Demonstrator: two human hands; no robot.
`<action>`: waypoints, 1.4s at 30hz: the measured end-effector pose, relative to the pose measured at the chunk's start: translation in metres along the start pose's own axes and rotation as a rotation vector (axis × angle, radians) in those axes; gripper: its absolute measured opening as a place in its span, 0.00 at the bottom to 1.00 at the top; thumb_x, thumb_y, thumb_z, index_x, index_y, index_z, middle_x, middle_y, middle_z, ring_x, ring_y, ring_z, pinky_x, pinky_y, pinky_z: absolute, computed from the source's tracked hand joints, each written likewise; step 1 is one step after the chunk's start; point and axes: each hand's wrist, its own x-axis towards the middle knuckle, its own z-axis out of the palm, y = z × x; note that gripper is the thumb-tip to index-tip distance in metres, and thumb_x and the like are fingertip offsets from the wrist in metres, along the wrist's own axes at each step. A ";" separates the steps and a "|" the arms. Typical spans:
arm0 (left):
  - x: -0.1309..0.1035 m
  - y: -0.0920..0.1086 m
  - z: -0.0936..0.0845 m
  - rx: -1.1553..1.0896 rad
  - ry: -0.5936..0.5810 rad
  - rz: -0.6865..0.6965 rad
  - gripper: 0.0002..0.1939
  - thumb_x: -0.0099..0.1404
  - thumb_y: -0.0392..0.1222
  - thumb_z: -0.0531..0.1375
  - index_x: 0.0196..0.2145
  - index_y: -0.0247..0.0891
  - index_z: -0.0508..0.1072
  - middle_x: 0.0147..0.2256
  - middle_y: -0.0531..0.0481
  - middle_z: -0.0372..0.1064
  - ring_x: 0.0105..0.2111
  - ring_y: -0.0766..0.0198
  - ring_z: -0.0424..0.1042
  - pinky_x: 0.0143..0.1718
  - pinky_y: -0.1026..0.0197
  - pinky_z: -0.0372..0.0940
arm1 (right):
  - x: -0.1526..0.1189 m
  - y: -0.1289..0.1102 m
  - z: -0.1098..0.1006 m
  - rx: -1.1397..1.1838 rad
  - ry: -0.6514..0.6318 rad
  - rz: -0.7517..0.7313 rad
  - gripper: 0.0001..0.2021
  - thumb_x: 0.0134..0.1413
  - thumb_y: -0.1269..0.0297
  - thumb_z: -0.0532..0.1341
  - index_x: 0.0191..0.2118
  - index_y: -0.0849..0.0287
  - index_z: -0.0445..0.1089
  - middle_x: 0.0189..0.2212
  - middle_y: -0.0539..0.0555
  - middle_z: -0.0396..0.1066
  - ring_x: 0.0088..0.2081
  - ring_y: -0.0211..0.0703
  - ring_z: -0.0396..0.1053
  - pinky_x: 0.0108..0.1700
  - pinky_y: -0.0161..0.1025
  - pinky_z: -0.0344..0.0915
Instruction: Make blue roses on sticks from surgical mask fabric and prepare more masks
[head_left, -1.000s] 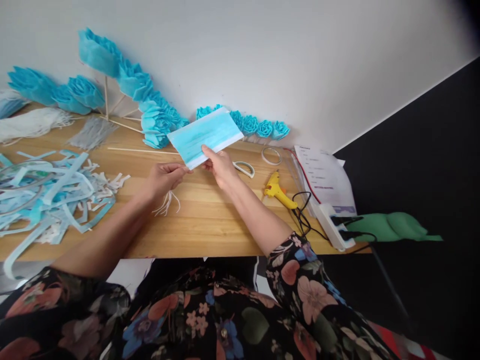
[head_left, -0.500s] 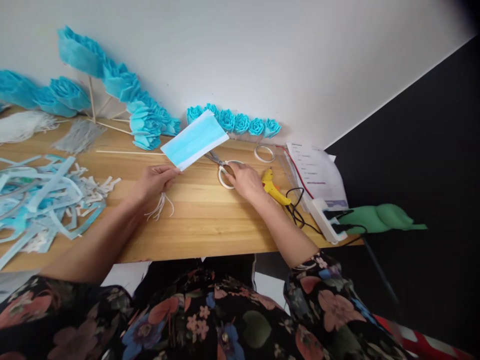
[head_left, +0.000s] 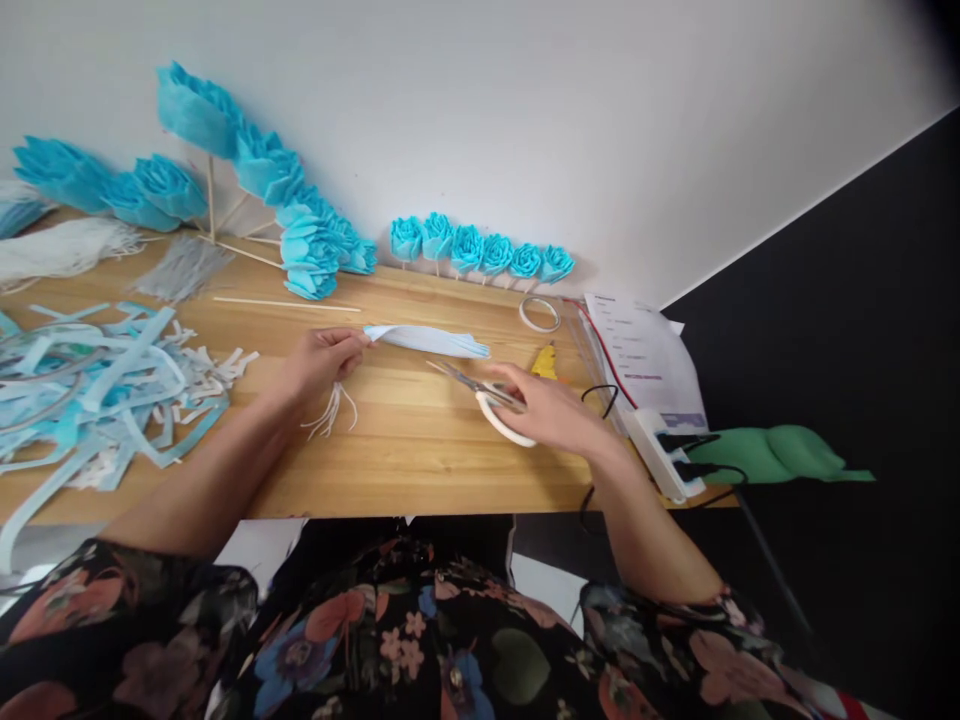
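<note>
My left hand (head_left: 334, 358) pinches one end of a blue and white face mask (head_left: 431, 341), which now shows nearly edge-on and stretches to the right above the table. Below that hand lies a small bunch of white ear loops (head_left: 330, 410). My right hand (head_left: 544, 405) is closed around white-handled scissors (head_left: 499, 410). The metal blades point left, just under the mask's free end and apart from it. Behind the right hand sits a yellow glue gun (head_left: 545, 362), partly hidden.
Blue flowers on sticks (head_left: 300, 230) lean by the wall, with a row of smaller ones (head_left: 480, 248). Cut blue strips (head_left: 105, 380) heap on the left. A tape roll (head_left: 539, 314), papers (head_left: 645, 350) and a white power strip (head_left: 664, 455) are on the right.
The mask has turned from flat-facing to nearly edge-on and dropped lower. My right hand has lifted the scissors and drawn them right and toward me, blades now clear of the mask.
</note>
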 end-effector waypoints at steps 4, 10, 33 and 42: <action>-0.001 0.002 0.002 -0.048 -0.043 -0.015 0.11 0.55 0.47 0.65 0.26 0.36 0.71 0.14 0.56 0.52 0.16 0.72 0.47 0.18 0.66 0.39 | -0.008 -0.004 0.010 0.550 -0.291 -0.137 0.26 0.56 0.49 0.67 0.58 0.52 0.70 0.36 0.51 0.74 0.34 0.40 0.69 0.36 0.37 0.65; -0.007 0.007 0.004 -0.117 -0.166 -0.014 0.17 0.57 0.51 0.67 0.25 0.35 0.69 0.16 0.56 0.54 0.16 0.74 0.46 0.18 0.66 0.38 | 0.011 -0.038 0.036 1.007 -0.396 -0.099 0.27 0.52 0.46 0.70 0.51 0.60 0.72 0.35 0.53 0.73 0.32 0.36 0.69 0.30 0.33 0.63; -0.011 0.003 0.006 -0.222 -0.370 -0.012 0.23 0.61 0.58 0.69 0.31 0.36 0.67 0.19 0.54 0.60 0.16 0.74 0.50 0.18 0.66 0.39 | 0.037 -0.047 0.056 1.063 -0.355 0.018 0.26 0.52 0.50 0.72 0.53 0.60 0.75 0.28 0.48 0.72 0.23 0.30 0.66 0.24 0.29 0.64; -0.017 0.010 0.009 -0.313 -0.500 0.074 0.23 0.64 0.58 0.67 0.37 0.38 0.64 0.18 0.58 0.60 0.14 0.74 0.51 0.16 0.67 0.40 | 0.036 -0.038 0.055 1.265 -0.475 -0.214 0.31 0.54 0.41 0.68 0.53 0.63 0.74 0.28 0.49 0.70 0.21 0.31 0.63 0.21 0.31 0.60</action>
